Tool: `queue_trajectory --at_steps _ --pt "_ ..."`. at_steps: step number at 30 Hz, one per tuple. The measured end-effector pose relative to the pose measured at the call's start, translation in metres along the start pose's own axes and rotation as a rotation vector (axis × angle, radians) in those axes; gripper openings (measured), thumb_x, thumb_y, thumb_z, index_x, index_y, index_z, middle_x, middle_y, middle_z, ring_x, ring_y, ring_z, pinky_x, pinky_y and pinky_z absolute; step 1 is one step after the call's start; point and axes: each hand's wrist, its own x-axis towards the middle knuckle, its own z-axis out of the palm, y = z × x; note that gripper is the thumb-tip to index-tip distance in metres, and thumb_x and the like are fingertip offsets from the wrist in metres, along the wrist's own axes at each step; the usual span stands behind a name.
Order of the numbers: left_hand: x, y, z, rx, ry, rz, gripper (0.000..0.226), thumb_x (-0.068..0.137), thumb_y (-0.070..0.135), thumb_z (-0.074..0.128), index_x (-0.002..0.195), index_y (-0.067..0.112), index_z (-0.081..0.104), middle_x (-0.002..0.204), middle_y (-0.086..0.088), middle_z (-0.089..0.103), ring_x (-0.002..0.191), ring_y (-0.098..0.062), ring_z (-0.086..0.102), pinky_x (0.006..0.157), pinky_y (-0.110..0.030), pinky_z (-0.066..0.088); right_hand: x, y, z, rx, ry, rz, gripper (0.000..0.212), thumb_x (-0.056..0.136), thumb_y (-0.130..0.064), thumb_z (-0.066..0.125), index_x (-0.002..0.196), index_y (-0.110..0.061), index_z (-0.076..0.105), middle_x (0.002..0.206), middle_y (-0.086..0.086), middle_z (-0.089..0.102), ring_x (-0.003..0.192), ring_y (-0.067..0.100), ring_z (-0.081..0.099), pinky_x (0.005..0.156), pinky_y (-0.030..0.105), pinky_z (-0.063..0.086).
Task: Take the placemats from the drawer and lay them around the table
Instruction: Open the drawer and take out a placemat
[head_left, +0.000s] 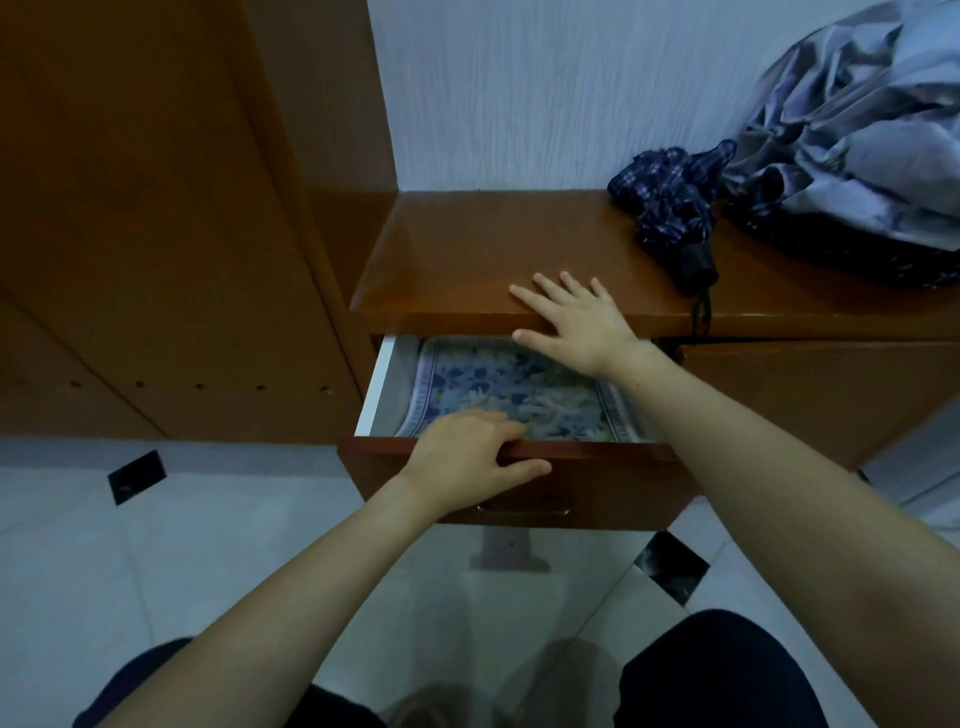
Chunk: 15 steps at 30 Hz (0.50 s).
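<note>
My left grip (470, 451) clenches the open drawer (519, 486) front, my right grip (576, 325) rests released flat on the surface (467, 249), blue floral placemats (514, 387) lying between them.

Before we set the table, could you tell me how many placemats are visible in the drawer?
1: a blue patterned placemat lying flat in the open drawer; more may be hidden beneath it.

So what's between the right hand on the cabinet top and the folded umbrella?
Head view: only bare wood of the cabinet top lies between the right hand and the folded plaid umbrella; nothing sits there.
</note>
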Motion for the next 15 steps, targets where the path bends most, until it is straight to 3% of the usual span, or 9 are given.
queue_trajectory --at_steps 8,15 --pt "-0.023 0.015 -0.001 0.004 0.012 0.008 0.038 0.086 0.071 0.038 0.076 0.034 0.042 0.074 0.013 0.043 0.072 -0.007 0.043 0.058 -0.026 0.03 -0.001 0.0 0.001 -0.041 0.007 -0.007 0.071 0.088 -0.074 0.024 0.149 -0.046 0.003 0.161 -0.003 0.007 0.147 0.028 0.005 0.117 0.052 0.004" --pt "-0.041 0.024 0.002 0.01 0.018 -0.001 0.047 0.085 0.071 0.036 0.081 0.028 0.054 0.076 0.014 0.044 0.072 -0.007 0.043 0.06 -0.027 0.035 -0.002 -0.003 0.001 -0.041 0.014 -0.001 0.068 0.09 -0.071 0.026 0.149 -0.045 0.003 0.161 -0.003 0.007 0.147 0.027 0.005 0.117 0.052 0.004"
